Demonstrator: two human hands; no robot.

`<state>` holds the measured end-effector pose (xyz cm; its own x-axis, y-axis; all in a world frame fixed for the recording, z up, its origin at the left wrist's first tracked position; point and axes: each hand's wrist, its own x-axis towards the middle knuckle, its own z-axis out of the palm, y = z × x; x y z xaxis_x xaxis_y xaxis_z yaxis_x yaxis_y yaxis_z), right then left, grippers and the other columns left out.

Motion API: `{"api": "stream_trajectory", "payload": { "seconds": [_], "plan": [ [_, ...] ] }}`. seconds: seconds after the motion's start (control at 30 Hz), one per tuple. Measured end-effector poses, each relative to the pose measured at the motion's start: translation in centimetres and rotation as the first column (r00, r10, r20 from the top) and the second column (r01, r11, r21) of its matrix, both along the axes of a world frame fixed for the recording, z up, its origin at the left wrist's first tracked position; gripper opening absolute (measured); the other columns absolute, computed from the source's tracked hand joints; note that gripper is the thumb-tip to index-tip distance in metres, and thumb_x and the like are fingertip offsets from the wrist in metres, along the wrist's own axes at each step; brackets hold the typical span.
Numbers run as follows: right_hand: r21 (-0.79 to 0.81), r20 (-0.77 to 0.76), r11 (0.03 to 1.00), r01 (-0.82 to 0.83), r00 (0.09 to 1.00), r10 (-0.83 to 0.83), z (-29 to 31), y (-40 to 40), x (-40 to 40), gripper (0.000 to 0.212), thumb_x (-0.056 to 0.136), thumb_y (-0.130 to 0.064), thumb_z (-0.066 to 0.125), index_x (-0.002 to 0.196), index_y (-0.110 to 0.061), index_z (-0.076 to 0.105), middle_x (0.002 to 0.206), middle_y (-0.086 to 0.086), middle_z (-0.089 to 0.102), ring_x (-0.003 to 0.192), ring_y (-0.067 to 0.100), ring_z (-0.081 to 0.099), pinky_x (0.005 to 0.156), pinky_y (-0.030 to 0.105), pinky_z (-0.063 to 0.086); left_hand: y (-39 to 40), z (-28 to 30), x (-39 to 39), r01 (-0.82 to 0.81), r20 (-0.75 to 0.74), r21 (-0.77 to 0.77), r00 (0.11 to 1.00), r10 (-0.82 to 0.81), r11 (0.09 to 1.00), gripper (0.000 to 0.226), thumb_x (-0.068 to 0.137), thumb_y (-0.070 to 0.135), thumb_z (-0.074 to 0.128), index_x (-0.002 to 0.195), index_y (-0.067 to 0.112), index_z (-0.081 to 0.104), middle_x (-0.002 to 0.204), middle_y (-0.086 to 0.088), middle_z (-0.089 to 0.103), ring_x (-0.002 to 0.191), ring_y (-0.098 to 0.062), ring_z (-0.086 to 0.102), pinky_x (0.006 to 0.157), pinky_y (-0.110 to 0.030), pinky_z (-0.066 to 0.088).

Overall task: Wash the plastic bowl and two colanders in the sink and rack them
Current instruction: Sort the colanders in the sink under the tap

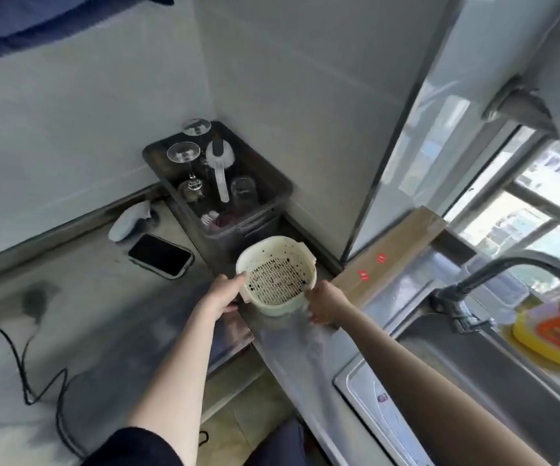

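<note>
Stage: early, nothing washed | colander dirty, speckled, held over table beside rack | left hand, right hand: fingers grasping its rim | sink dry-looking, well apart | bowl, second colander unseen.

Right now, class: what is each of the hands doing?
Left hand: closed on the rim of the cream colander.
Right hand: gripping the colander's opposite side.
</note>
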<state>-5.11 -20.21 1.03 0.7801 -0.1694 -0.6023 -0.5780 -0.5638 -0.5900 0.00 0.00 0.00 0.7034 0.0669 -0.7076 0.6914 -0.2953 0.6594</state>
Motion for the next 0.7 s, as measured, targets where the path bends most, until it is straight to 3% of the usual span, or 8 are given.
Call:
{"api": "stream_trajectory", "payload": {
  "seconds": [0.1,0.2,0.3,0.43,0.6,0.7],
  "plan": [
    [-0.039,-0.069,0.995,0.096,0.993,-0.099,-0.5,0.9,0.8,0.048,0.095,-0.034,0.046,0.126,0.003,0.042,0.114,0.017,0.059,0.099,0.032,0.064,0.079,0.04,0.056,0.3,0.1,0.8,-0.006,0.007,-0.058,1.0,0.007,0.998,0.047,0.089,0.032,0.063,0.123,0.007,0.042,0.125,-0.013,0.057,0.102,-0.025,0.06,0.087,-0.042,0.054],
    [0.045,-0.129,0.971,0.233,0.966,-0.225,-0.7,1.5,1.2,0.051,0.095,-0.03,0.048,0.131,0.0,0.03,0.121,0.019,0.054,0.102,0.033,0.063,0.072,0.042,0.057,0.7,0.0,1.5,0.011,0.007,-0.081,1.0,-0.01,0.997,0.026,0.086,0.018,0.068,0.098,0.011,0.045,0.113,-0.013,0.06,0.093,-0.025,0.063,0.079,-0.04,0.057],
    [0.142,-0.133,0.935,0.327,0.942,-0.309,-1.0,1.9,1.4,0.049,0.094,-0.028,0.051,0.131,-0.003,0.029,0.121,0.019,0.054,0.1,0.033,0.064,0.075,0.044,0.059,1.1,0.1,1.6,0.049,-0.006,-0.118,0.999,-0.051,0.992,0.036,0.086,0.011,0.066,0.114,0.004,0.046,0.101,-0.008,0.061,0.083,-0.019,0.063,0.07,-0.035,0.057],
    [0.255,-0.217,0.852,0.456,0.886,-0.41,-1.1,2.1,1.6,0.042,0.095,-0.028,0.054,0.125,-0.001,0.043,0.108,0.018,0.062,0.076,0.028,0.071,0.045,0.029,0.057,1.6,0.0,0.9,0.073,0.002,-0.205,0.997,-0.074,0.976,0.033,0.089,0.007,0.061,0.116,0.012,0.044,0.105,-0.009,0.062,0.083,-0.021,0.065,0.072,-0.037,0.059],
    [0.313,-0.236,0.85,0.423,0.902,-0.362,-1.1,2.1,0.9,0.035,0.093,-0.019,0.05,0.125,-0.005,0.047,0.094,0.015,0.069,0.07,0.026,0.073,0.056,0.037,0.061,1.9,0.1,-0.4,0.089,0.082,-0.178,0.994,-0.075,0.98,0.02,0.09,0.008,0.058,0.105,0.016,0.047,0.108,-0.012,0.062,0.085,-0.023,0.067,0.065,-0.036,0.06],
    [0.33,-0.238,0.853,0.404,0.91,-0.339,-0.7,2.1,-0.3,0.037,0.092,-0.018,0.045,0.127,-0.005,0.046,0.096,0.015,0.07,0.064,0.023,0.072,0.05,0.032,0.058,1.8,1.1,-1.3,0.128,0.134,-0.141,0.985,-0.11,0.982,0.025,0.09,0.008,0.058,0.106,0.02,0.043,0.108,-0.009,0.061,0.086,-0.023,0.066,0.063,-0.035,0.059]
  ]
}}
